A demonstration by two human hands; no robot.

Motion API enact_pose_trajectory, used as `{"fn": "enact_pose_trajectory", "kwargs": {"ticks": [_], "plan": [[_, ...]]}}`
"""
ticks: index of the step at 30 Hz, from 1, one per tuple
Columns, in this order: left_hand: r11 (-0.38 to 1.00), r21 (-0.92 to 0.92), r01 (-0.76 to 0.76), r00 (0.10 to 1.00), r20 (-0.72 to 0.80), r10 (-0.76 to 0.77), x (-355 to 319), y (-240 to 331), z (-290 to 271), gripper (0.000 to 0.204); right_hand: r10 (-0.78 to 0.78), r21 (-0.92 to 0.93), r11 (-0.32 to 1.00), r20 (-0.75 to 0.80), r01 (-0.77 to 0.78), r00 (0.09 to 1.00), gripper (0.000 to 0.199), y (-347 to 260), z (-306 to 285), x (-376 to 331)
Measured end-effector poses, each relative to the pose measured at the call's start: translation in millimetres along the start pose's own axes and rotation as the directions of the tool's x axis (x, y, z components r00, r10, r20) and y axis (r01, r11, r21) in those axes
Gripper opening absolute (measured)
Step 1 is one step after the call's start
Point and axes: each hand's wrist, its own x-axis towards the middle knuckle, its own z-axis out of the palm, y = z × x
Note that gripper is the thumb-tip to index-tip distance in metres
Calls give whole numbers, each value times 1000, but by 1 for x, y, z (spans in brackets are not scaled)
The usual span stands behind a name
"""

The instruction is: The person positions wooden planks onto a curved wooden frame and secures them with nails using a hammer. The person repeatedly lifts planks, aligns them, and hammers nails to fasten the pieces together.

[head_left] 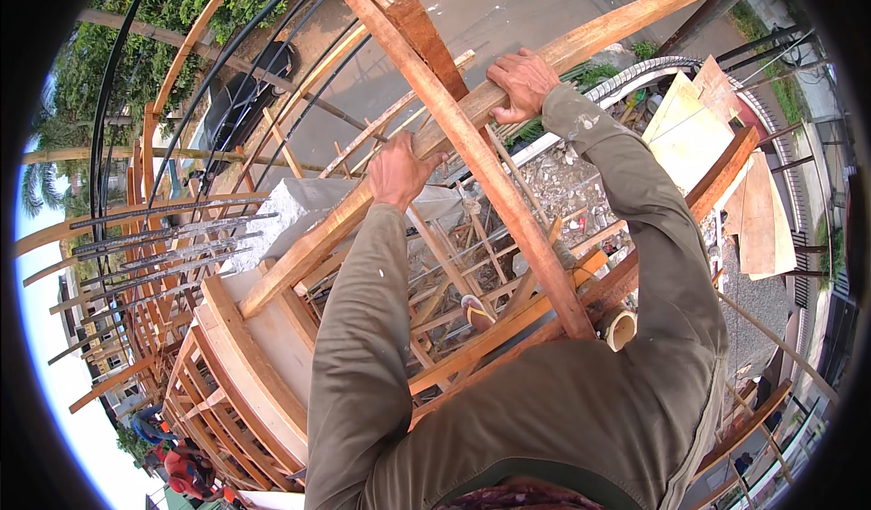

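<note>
My left hand [399, 171] grips a long wooden beam [626, 27] from above, its thumb stretched along the wood. Farther along the same beam, my right hand [525, 85] is closed over it with the fingers across the top. The beam slants from the lower left to the upper right. Between my hands, another timber [513, 203] crosses it, running from the top down toward my body. Under my left forearm, the beam's near end lies by a plywood-and-timber form [268, 315].
A foot in a sandal [476, 312] rests among timbers below. Steel bars [172, 242] jut from a concrete block [295, 210] at left. Dark cables [245, 34] pass at upper left. Rubble [581, 179] and plywood sheets [685, 129] lie far below. A person in red [184, 469] is at lower left.
</note>
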Motion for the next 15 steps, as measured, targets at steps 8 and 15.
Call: {"fn": "enact_pose_trajectory", "kwargs": {"ticks": [8,15], "plan": [[937,-346,-39,999,-28,31,-12,55,47,75,-35,-162,985,128,56,991,48,28,-85,-41],[882,-445,-156,985,-7,171,-28,31,70,107,-22,-304,944,326,127,945,49,40,-139,-52]]}}
